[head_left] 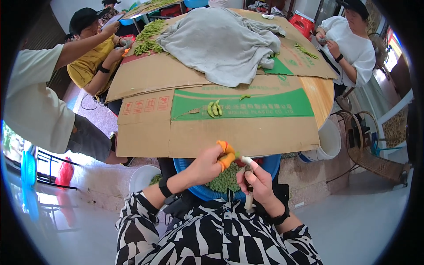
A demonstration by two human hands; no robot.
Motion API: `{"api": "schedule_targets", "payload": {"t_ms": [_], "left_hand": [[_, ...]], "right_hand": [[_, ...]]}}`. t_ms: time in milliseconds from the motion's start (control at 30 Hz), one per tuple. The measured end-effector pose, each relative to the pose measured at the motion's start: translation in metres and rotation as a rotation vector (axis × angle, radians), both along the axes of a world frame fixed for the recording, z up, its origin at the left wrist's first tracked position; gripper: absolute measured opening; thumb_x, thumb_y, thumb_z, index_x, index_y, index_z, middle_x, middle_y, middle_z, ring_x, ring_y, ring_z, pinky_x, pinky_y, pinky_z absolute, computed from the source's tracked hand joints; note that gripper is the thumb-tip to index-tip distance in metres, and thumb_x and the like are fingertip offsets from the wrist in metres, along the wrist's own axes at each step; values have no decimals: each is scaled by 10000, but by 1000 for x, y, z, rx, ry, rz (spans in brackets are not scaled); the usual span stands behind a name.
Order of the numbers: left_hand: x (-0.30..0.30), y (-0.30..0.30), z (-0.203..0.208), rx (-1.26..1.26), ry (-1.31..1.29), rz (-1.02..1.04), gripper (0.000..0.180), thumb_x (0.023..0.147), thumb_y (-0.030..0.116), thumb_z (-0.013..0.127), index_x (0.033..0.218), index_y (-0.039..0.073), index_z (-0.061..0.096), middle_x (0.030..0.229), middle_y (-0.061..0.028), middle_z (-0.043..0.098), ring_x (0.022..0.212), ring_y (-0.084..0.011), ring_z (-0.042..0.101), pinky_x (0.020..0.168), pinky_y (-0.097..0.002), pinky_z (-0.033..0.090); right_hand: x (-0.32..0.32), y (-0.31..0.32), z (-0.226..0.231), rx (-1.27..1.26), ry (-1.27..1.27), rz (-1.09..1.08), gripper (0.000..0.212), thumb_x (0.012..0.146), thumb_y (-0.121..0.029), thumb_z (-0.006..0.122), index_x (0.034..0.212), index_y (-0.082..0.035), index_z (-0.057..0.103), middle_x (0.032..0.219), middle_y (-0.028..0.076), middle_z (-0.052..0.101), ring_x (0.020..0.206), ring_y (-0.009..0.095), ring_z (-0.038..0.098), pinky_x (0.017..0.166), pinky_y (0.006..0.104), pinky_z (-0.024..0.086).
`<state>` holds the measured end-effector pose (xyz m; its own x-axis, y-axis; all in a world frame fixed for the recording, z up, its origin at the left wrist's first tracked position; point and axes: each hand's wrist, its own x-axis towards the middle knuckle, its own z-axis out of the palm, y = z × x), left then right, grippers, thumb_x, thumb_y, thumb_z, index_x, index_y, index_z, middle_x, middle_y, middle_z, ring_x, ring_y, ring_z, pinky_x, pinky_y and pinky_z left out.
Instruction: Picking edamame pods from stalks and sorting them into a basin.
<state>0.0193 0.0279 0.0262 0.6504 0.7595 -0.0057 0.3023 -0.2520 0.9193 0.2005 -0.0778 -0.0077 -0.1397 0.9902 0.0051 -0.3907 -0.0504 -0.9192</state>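
Two orange-covered fingers [226,162] of the left hand [206,168] look pinched on a green piece [237,155] at their right edge, its long axis unclear; just beyond it, the right hand [260,183], farther off, curls round a pale-ended tool [248,202], green beans [224,180] below.

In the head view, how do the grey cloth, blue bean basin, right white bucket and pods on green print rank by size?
1. Grey cloth
2. Blue basin, partly hidden
3. White bucket, partly hidden
4. Pods
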Motion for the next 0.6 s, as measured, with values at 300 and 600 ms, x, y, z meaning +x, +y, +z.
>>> {"api": "schedule_targets", "payload": {"t_ms": [300, 600], "left_hand": [[-7, -31, -30, -488, -376, 3, 185, 977, 109, 558, 1140, 27, 587, 825, 30, 567, 689, -33, 487, 588, -199, 388], [-13, -35, -42, 121, -202, 74, 140, 954, 59, 577, 1086, 11, 575, 843, 7, 589, 723, -51, 536, 625, -211, 426]], "right_hand": [[-9, -2, -2, -113, 92, 108, 486, 990, -87, 404, 1463, -9, 325, 866, 76, 568, 560, 66, 446, 483, 193, 381], [-14, -1, -7, -175, 76, 102, 431, 978, -85, 456, 1405, -29, 446, 804, 27, 565, 532, 36, 425, 480, 170, 353]]}}
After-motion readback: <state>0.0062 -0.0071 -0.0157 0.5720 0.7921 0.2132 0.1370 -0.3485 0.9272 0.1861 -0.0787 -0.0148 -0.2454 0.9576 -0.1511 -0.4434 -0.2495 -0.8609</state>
